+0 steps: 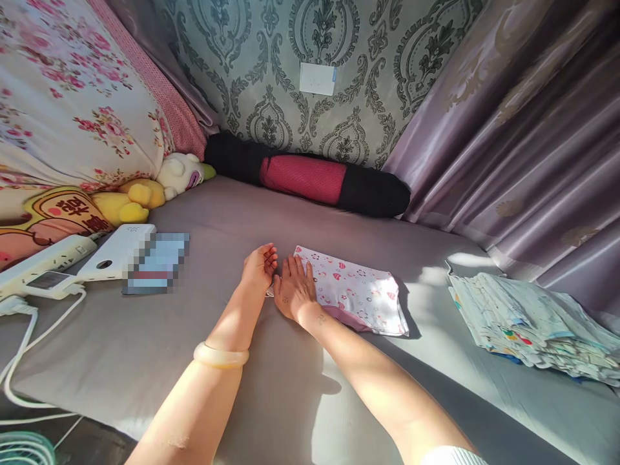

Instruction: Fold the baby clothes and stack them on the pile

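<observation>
A folded white cloth with a pink heart and flower print (pixel 356 284) lies on the grey bed sheet, a plain pink layer showing along its near edge. My right hand (pixel 295 287) rests flat over the left end of this cloth, fingers stretched out and pointing away from me. Just left of it is my left hand (pixel 260 266), turned on its side with the fingers curled in and nothing visible inside them. A small pale edge of fabric peeks out between the two wrists. A pale bangle (pixel 221 356) circles my left forearm.
At the right lies a stack of folded light cloths (pixel 537 326). A black and red bolster (pixel 303 179) lies along the wall. To the left are a phone (pixel 157 263), a white power bank (pixel 116 252), a power strip (pixel 53 259) with cables, and plush toys (pixel 130 201).
</observation>
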Demonstrator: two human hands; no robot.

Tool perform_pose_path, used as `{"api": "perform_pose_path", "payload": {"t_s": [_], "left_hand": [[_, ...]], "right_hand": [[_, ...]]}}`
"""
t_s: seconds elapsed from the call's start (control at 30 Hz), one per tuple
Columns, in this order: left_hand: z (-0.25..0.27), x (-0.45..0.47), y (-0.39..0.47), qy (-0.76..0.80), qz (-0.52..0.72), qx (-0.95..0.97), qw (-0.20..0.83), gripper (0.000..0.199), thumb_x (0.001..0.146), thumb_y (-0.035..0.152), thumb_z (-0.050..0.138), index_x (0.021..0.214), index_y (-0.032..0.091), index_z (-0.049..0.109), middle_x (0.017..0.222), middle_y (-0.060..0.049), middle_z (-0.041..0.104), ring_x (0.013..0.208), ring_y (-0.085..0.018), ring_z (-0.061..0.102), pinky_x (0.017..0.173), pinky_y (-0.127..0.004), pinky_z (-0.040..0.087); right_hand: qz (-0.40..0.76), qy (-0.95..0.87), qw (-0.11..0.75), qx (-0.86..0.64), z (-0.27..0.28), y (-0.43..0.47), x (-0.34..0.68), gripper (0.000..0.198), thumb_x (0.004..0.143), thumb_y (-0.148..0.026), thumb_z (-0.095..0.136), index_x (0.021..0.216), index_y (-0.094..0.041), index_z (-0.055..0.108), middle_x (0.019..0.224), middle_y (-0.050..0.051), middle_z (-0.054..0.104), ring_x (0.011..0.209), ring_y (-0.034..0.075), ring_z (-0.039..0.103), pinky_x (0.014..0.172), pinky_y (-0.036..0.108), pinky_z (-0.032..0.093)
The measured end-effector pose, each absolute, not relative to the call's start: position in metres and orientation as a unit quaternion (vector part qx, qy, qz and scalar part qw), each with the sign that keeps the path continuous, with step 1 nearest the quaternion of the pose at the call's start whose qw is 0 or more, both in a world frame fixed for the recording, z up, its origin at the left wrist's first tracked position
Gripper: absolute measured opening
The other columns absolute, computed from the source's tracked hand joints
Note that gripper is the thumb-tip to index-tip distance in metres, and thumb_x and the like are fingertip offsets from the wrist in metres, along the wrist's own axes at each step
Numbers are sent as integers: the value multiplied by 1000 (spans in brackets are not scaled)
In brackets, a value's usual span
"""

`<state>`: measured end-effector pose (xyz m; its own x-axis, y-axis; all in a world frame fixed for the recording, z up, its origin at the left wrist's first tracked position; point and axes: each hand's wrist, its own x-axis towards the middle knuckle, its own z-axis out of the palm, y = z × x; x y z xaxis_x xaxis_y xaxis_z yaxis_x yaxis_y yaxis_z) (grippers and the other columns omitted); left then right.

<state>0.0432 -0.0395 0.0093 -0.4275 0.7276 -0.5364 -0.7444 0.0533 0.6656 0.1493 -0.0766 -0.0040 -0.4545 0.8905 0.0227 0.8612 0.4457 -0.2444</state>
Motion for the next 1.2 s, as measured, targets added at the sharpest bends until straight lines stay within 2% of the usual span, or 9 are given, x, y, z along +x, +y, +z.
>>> {"api": "perform_pose_path", "payload": {"t_s": [0.17,0.37,0.73,1.2], "left_hand": [[4,43,-38,484,690,-3,538,4,71,9,63,73,12,65,61,1,61,50,-7,55,47,-18,41],[11,47,-40,493,680,-10,542,5,72,8,63,71,13,62,60,1,61,47,-6,52,45,-16,41],[18,59,-43,489,665,32,564,4,73,9,63,75,11,64,61,1,63,46,-6,52,45,-16,39],[19,69,-47,438,677,115,580,12,70,14,68,82,11,67,64,1,63,51,-6,55,48,-17,43]], "right_hand": [[119,-844,86,-515,-2,-75,151,57,102,-33,26,150,-6,37,160,16,28,150,27,16,121,49,8],[144,-838,119,-512,9,-69,167,56,103,-33,23,150,-5,36,161,17,26,150,27,18,120,48,17],[64,-805,90,-583,-9,-46,219,55,103,-35,27,149,-7,38,159,17,31,149,29,23,120,53,15],[73,-801,81,-588,-11,-49,221,55,103,-37,24,149,-10,40,159,15,31,148,27,24,120,51,17]]}}
